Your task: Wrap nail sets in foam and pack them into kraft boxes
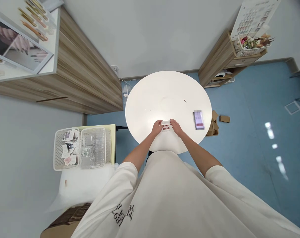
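Observation:
Both of my hands are at the near edge of a round white table point(165, 96). My left hand point(157, 127) grips the left side of a small white card point(166, 126) bearing red pieces, and my right hand point(176, 127) grips its right side. The card is too small to read, and my fingers hide its ends. Off to the right on the tabletop lies a phone point(198, 119) with a blurred screen, well apart from both hands.
A long wooden cabinet point(85, 72) runs along the left wall. Lower left, a white surface holds two plastic baskets point(83, 148) with packets and clear bags. Cardboard scraps point(213, 125) lie on the blue floor right of the table, beyond which stands a low wooden unit point(226, 61).

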A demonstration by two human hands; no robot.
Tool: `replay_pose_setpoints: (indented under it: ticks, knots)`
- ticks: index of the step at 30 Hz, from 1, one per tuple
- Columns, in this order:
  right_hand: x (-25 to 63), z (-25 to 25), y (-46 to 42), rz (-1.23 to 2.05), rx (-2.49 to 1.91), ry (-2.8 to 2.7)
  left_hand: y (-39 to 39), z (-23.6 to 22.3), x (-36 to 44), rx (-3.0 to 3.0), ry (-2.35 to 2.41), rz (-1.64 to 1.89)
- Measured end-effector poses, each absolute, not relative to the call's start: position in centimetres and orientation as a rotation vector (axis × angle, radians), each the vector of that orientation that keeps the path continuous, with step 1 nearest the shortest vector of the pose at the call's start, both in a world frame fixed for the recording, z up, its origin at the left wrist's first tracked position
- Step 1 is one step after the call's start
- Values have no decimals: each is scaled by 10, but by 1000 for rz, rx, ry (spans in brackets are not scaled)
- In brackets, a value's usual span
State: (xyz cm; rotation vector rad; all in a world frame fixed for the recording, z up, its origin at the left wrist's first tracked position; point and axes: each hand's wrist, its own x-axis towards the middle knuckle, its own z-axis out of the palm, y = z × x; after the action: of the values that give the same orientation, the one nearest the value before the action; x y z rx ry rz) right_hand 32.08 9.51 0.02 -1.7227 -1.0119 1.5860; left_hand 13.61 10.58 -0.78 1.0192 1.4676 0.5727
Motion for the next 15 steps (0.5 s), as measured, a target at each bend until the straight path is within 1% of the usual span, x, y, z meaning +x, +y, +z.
replay_pose_setpoints:
  ticks: [6, 11, 15]
  knots:
    - [322, -1, 73, 1556, -1757, -1104, 80, -7, 131, 1013, 1436, 599]
    - [324, -2, 58, 1550, -1814, -1244, 65, -6, 129, 1064, 1496, 495]
    - [323, -2, 48, 1451, -1914, -1581, 51, -3, 127, 1307, 1511, 407]
